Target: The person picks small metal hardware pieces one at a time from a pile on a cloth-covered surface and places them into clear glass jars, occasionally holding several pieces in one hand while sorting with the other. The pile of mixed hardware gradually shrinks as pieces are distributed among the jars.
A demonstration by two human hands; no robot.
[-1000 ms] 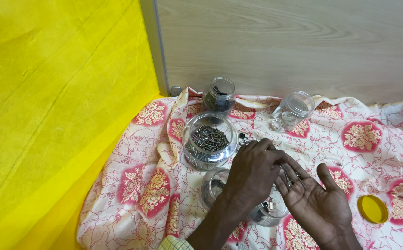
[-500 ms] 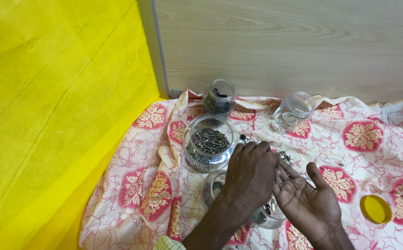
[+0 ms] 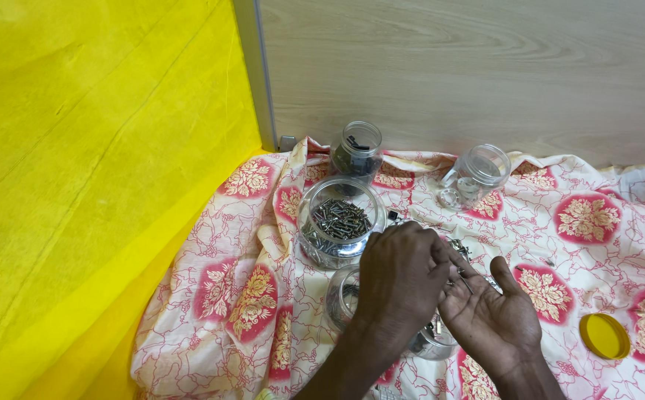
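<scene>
Right hand [image 3: 489, 315] palm up, fingers spread, small metal screws [image 3: 462, 278] resting on them. Left hand [image 3: 402, 272] fingertips pinched over screws, probably gripping one. Wide clear screw-filled jar [image 3: 339, 231] at 11 o'clock, on floral cloth [image 3: 582, 222].

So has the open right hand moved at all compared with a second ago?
Yes. The right hand has drawn in leftward, farther from the yellow lid on the cloth, with its fingers nearer the left hand.

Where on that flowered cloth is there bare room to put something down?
Free: the cloth left of the screw jar, and the stretch between the empty jar and the yellow lid. Crowded: around both hands, left and right, amid the jars.
</scene>
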